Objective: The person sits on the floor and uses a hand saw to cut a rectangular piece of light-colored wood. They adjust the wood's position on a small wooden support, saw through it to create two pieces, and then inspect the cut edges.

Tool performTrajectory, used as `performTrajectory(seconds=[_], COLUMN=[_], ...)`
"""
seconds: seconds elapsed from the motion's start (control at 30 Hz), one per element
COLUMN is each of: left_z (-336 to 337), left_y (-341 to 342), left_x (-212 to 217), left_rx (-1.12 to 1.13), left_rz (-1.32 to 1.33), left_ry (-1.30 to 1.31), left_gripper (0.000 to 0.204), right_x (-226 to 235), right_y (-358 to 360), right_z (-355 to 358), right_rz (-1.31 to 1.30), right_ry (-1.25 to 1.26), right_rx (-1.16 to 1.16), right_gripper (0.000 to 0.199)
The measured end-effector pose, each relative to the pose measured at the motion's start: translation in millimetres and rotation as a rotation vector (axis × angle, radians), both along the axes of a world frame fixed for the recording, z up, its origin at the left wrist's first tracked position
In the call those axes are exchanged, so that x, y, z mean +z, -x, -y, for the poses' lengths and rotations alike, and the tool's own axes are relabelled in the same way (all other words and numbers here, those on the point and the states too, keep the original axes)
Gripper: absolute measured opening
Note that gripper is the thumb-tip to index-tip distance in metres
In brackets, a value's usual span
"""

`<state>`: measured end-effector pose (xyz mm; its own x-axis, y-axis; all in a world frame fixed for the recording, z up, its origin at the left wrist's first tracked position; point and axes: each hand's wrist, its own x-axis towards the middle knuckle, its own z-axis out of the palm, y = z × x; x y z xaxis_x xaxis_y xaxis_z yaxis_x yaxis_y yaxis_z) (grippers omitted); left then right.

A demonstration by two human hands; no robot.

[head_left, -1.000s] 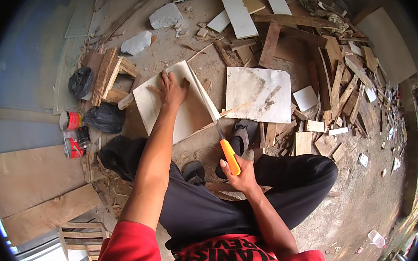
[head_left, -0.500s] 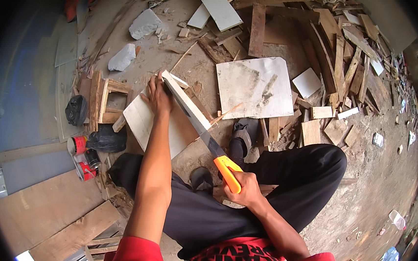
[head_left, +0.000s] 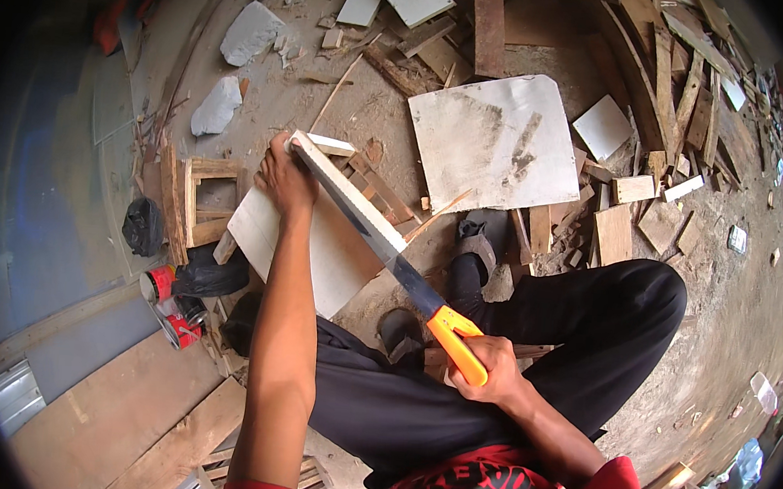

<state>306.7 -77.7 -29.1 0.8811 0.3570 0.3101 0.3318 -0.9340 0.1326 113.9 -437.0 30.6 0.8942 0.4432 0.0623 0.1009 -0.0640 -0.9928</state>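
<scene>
My right hand (head_left: 494, 370) is closed around the orange handle of a handsaw (head_left: 419, 286). The saw's dark blade runs diagonally up and left, lying along the narrow pale edge strip (head_left: 350, 192) of a white-faced wooden board. My left hand (head_left: 288, 179) grips the board's far end, its fingertips partly hidden behind the edge. The white panel face (head_left: 317, 252) leans at a tilt beneath my left forearm, in front of my knees. Where exactly the teeth meet the wood is too small to tell.
A stained white board (head_left: 496, 142) lies ahead, with wood offcuts (head_left: 633, 188) to its right. A small wooden frame (head_left: 208, 201), black plastic bags (head_left: 210, 269) and red cans (head_left: 181, 329) stand at left. My bent leg (head_left: 603, 303) is right of the saw.
My right hand has drawn the saw back toward me and to the right. My left hand stays at the board's far end. The whole view has shifted slightly.
</scene>
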Motion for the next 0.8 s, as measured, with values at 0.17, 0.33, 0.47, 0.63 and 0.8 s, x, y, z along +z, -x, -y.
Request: performTrajectory(seconds=[0.17,0.33,0.47,0.63,0.8], left_z=[-2.0,0.5,2.1,-3.8,-6.6], left_y=[2.3,-1.6,-7.1,-14.2,-19.6], left_x=[4.6,-0.9,3.1,9.4,23.4], left_rx=[0.052,0.090,0.108,0.211,0.277], left_rz=[-0.034,-0.010,-0.019,-0.045,-0.230], left_ry=[-0.031,0.019,0.003,0.089,0.250], left_gripper=[0.036,0.034,0.030,0.030,0.038], right_x=[4.3,5.1,-0.9,21.0,12.3], right_y=[-2.4,2.7,12.5,11.5,31.2], right_z=[-2.3,-0.7,0.2,1.5,10.3], right_rz=[0.031,0.081,0.036,-0.005,0.024], right_ry=[-0.002,0.097,0.068,0.209,0.302], right_rx=[0.019,0.002,-0.014,-0.019,0.004], right_gripper=[0.014,0.016,0.016,0.005,0.002])
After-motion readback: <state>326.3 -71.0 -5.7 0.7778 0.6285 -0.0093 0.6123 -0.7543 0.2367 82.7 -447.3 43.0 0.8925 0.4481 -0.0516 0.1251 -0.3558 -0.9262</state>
